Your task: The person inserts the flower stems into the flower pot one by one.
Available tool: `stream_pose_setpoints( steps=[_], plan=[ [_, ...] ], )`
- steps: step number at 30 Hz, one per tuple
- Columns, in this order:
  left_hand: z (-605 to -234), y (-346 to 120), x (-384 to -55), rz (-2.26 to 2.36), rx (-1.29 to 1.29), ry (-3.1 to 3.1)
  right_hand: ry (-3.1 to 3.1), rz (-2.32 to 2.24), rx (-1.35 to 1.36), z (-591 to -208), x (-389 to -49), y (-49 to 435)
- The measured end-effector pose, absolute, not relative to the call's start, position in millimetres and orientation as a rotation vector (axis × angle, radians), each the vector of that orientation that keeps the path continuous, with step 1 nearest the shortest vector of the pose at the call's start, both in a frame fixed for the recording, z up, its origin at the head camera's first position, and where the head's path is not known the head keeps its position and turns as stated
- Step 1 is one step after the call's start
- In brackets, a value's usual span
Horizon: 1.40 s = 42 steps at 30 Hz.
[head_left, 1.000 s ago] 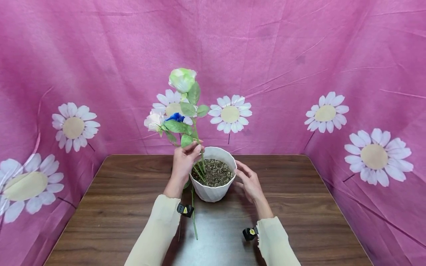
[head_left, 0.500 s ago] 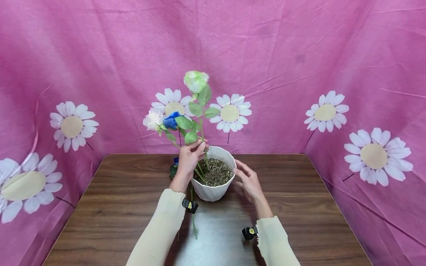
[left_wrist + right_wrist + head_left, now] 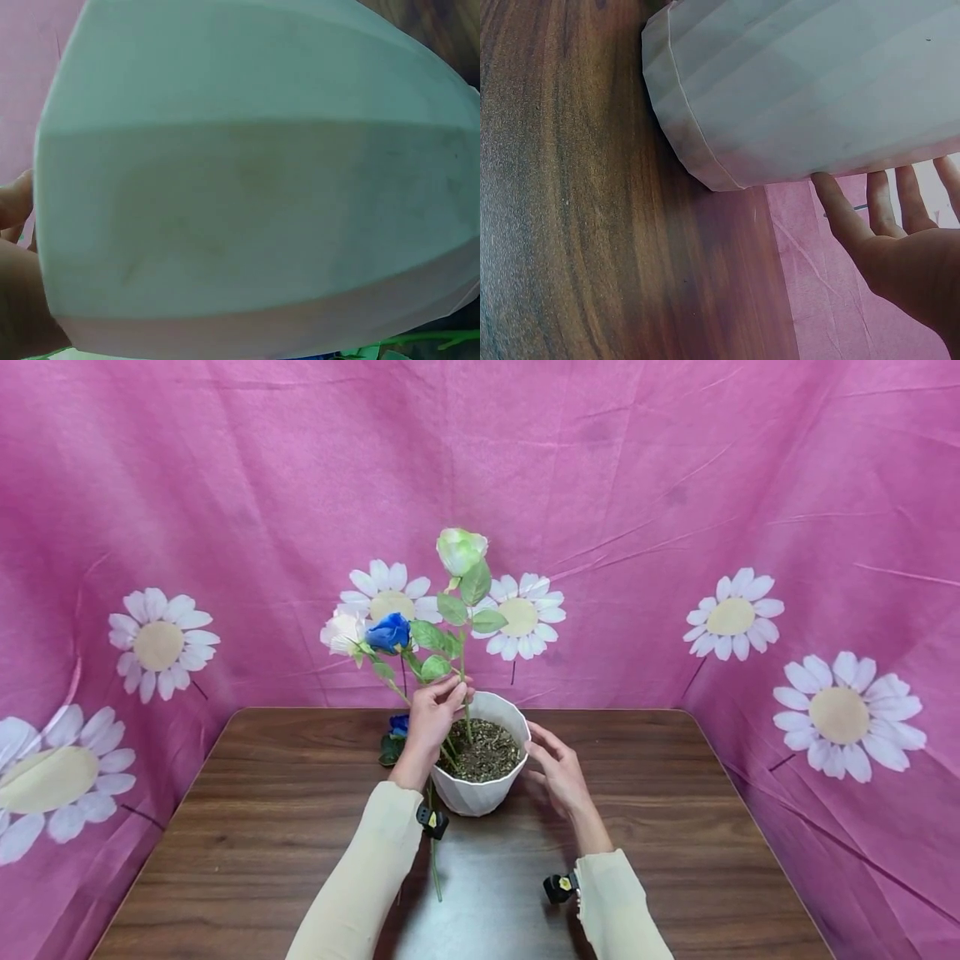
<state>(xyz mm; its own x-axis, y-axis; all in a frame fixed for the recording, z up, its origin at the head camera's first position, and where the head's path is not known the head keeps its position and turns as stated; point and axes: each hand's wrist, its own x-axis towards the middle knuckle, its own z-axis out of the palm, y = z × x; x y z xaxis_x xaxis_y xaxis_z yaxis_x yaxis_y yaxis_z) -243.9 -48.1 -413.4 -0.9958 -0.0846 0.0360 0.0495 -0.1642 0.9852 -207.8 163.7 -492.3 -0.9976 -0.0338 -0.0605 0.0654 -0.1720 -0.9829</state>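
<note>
A white faceted flowerpot (image 3: 480, 797) filled with dark soil (image 3: 492, 752) stands upright on the table. My left hand (image 3: 432, 718) pinches the stem of a pale green and white rose (image 3: 461, 552) over the pot's left side; the stem's lower end meets the soil. A blue rose (image 3: 388, 632) and a white rose (image 3: 344, 632) lean left, their stems also in the soil. Resting against the pot's right side are the straight fingers of my right hand (image 3: 558, 774), as the right wrist view shows. The pot wall (image 3: 225, 210) fills most of the left wrist view, hiding the stem.
Another blue rose (image 3: 399, 725) lies on the wooden table (image 3: 660, 827) left of the pot, partly hidden by my left arm; a green stem (image 3: 436, 870) runs toward the front edge. Behind stands a pink cloth (image 3: 600, 485) printed with white daisies.
My left hand has moved slightly right with the green and white rose, which now stands more upright. The blue rose's bloom has come into fuller view. My right hand stays at the pot.
</note>
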Motion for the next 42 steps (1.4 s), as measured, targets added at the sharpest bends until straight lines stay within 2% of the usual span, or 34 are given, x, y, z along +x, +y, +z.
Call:
stream_pose_setpoints(
  steps=[12,42],
  plan=[
    [-421.5,-45.2,-242.4,-2.075,-0.1,-2.154,1.992,-2.347,0.051,-490.5,-207.2,162.0],
    [-424.0,-46.9,-248.1,-1.506,-0.214,-2.584,1.959,-2.359,0.062,-489.9,-207.4,161.8]
  ],
)
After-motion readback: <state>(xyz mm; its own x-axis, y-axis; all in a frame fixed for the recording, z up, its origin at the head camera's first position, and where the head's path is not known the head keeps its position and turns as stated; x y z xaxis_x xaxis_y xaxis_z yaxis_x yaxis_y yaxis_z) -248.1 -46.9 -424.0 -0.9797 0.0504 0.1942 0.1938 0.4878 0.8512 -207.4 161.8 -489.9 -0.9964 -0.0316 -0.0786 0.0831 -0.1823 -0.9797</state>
